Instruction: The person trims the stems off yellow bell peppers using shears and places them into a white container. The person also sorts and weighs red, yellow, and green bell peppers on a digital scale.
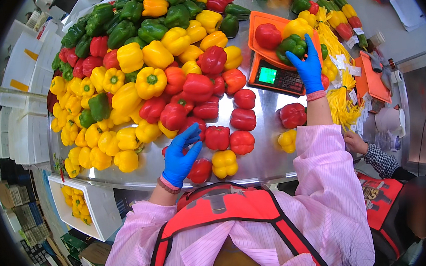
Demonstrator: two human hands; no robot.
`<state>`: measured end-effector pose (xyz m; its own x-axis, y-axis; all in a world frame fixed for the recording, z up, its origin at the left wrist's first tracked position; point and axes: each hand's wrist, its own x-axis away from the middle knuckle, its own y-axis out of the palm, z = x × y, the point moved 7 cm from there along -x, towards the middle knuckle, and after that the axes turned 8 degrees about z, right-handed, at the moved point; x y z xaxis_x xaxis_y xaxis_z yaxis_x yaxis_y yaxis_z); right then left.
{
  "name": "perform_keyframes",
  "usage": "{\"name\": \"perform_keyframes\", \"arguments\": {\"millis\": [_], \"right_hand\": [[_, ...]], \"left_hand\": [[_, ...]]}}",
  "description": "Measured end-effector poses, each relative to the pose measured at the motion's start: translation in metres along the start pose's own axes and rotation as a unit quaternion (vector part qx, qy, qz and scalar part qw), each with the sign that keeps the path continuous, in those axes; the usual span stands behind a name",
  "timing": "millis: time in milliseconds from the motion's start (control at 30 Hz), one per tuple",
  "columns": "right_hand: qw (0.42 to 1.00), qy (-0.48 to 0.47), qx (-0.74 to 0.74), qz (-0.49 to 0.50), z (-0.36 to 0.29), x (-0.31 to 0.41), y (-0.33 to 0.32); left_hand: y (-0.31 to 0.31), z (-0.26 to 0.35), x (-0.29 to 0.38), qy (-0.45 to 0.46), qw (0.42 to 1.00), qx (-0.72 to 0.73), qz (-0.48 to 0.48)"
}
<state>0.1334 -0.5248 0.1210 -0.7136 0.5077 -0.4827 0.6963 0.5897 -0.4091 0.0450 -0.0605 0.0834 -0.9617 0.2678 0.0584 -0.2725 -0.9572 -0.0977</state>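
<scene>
My right hand (308, 65), in a blue glove, has its thumb and fingers around a green bell pepper (292, 48) on the orange tray (255, 26) of a digital scale. On that tray a red bell pepper (268, 36) and a yellow bell pepper (297, 27) touch the green one. Below the tray, the scale's display (267, 75) glows green. My left hand (181, 158), also gloved in blue, hovers with thumb and fingers apart at the near edge of the pepper heap. Beside it are a red bell pepper (200, 170) and a yellow bell pepper (225, 164); it holds nothing visible.
Heaped red, yellow and green peppers (150, 81) cover the left of the metal table (262, 140). Yellow mesh bags (340, 100) with tags lie right of the scale. A co-worker's hand (355, 142) reaches in at right. A white foam box (105, 212) stands below the table's left edge.
</scene>
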Motion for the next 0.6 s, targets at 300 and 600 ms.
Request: {"name": "perform_keyframes", "arguments": {"millis": [300,600], "right_hand": [[0.999,-0.003,-0.031,0.030,0.006,0.006,0.009],[1.000,0.004,-0.009,0.016,0.003,0.003,0.000]], "left_hand": [[-0.022,-0.003,0.012,-0.017,1.000,-0.006,0.022],[-0.034,-0.006,0.016,-0.014,0.999,0.009,0.039]]}}
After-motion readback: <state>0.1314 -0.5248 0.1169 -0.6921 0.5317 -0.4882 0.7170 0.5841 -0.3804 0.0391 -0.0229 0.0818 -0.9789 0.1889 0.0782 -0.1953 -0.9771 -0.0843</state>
